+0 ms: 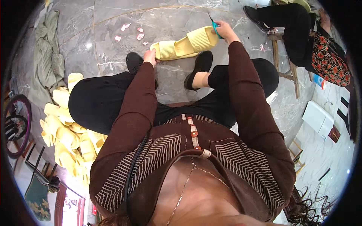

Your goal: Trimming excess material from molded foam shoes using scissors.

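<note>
Two closed grips showed at twelve o'clock: our left hand (149, 56) clasped the left end of the yellow slippers (183, 47), while our right hand (226, 32) held teal-handled scissors (215, 28) by their right end, blades towards eleven. We judged that this steadied the pair and kept the points clear. Small scraps (140, 36) lay on the floor (113, 56) around eleven; the slipper heap (71, 138) sat near nine, probably for easy reach.

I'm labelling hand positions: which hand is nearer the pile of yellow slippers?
Left. The left hand is ahead and right of the slipper pile; the right hand is farther right, holding scissors.
</note>
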A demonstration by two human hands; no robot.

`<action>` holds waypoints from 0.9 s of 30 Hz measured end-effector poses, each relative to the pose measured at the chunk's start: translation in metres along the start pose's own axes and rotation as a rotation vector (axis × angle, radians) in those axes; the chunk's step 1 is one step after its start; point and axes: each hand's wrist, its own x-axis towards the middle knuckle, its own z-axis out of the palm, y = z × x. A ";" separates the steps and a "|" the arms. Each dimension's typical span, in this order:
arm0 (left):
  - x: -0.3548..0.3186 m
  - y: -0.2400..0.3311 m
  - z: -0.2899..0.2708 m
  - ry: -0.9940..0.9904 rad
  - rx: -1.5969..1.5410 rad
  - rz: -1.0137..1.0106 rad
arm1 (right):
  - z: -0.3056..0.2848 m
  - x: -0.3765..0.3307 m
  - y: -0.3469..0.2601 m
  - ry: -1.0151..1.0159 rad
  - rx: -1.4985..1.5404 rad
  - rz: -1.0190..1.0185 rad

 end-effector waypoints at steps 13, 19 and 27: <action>-0.064 0.153 0.026 -0.001 -0.391 0.442 | -0.104 -0.039 -0.063 0.348 0.665 -0.234; -0.174 0.257 0.028 0.076 -0.070 1.062 | -0.167 -0.094 -0.107 0.640 0.534 -0.593; -0.281 0.349 -0.006 0.474 0.447 1.816 | -0.196 -0.147 -0.128 0.838 0.588 -0.815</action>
